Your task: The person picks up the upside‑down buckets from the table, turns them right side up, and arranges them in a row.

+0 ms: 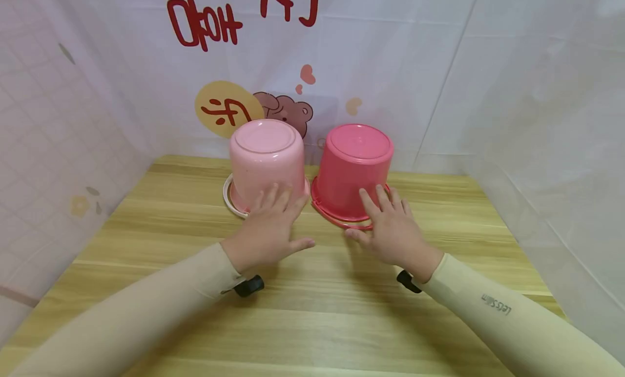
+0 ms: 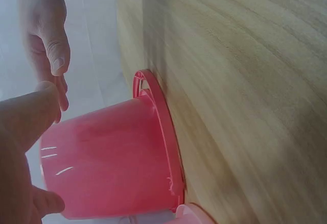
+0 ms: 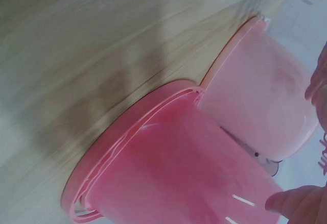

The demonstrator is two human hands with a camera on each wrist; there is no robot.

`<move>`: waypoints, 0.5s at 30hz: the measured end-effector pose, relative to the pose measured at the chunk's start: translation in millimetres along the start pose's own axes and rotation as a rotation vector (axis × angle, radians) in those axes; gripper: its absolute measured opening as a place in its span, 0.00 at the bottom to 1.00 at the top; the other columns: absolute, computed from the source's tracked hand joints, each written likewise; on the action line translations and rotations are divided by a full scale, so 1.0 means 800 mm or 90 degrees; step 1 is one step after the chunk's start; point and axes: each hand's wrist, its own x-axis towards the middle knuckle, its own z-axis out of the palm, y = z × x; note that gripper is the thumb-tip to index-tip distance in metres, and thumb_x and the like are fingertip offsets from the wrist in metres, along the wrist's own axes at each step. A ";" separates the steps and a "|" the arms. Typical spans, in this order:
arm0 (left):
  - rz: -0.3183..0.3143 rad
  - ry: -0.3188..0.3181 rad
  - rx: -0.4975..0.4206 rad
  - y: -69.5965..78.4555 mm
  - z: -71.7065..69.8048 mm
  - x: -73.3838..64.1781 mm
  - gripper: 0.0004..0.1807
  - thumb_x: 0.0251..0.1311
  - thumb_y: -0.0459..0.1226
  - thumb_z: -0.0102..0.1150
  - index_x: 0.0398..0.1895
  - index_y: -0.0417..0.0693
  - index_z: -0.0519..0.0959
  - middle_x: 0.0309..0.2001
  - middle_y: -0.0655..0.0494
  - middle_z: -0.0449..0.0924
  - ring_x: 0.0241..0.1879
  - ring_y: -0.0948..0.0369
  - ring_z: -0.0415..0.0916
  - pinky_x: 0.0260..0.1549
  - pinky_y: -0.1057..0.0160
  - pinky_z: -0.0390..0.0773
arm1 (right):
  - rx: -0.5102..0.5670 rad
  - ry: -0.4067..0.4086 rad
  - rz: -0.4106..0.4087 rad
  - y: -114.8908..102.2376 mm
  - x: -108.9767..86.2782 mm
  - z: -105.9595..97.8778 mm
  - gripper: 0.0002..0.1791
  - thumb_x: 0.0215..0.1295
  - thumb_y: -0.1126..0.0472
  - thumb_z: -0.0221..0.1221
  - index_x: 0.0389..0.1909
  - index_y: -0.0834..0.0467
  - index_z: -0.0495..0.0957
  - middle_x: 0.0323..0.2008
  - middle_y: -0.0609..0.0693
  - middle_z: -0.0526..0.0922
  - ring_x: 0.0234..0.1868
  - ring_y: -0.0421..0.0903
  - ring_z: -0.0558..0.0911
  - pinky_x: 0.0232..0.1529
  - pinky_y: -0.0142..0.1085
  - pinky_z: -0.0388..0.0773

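Note:
Two plastic buckets stand upside down side by side, a light pink bucket [image 1: 267,163] on the left and a deep pink bucket [image 1: 355,176] on the right. Their handles lie down by the rims on the table. My left hand [image 1: 268,228], fingers spread, is in front of the light pink bucket and covers part of its lower front. In front of the deep pink bucket is my right hand [image 1: 394,233], its fingers also spread and overlapping the bucket's side. Neither hand grips anything. Whether the fingertips touch the buckets, I cannot tell.
The wood-grain table [image 1: 312,323] runs back to a white printed cloth wall [image 1: 390,51] just behind the buckets. More cloth hangs along the left and right sides. Each wrist carries a small black device [image 1: 249,286].

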 end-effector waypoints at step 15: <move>0.093 -0.079 0.017 0.011 0.035 0.048 0.49 0.70 0.66 0.56 0.85 0.53 0.56 0.85 0.45 0.52 0.85 0.41 0.41 0.83 0.40 0.41 | -0.044 -0.032 -0.027 0.030 0.010 0.013 0.43 0.72 0.37 0.62 0.81 0.52 0.64 0.81 0.68 0.58 0.78 0.77 0.59 0.74 0.73 0.59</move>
